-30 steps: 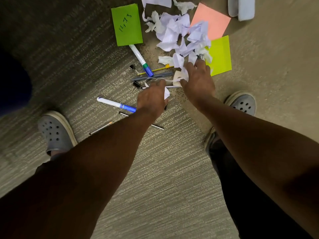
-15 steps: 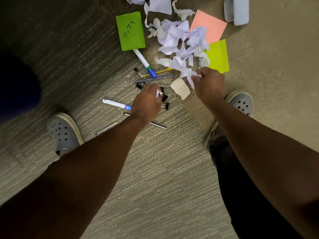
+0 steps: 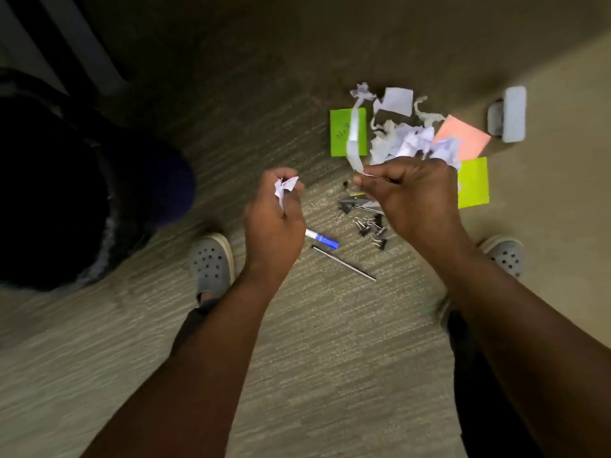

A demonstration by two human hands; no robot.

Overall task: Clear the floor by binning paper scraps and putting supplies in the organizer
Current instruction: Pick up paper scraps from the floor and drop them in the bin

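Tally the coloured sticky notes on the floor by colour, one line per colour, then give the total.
Green sticky note: 1, partly under a white paper strip
Pink sticky note: 1
Yellow sticky note: 1
Total: 3

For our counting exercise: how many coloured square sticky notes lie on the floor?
3: a dark green sticky note left of the white paper scraps, a salmon-pink one to their right, a lime-yellow one below it. Scraps may hide more.
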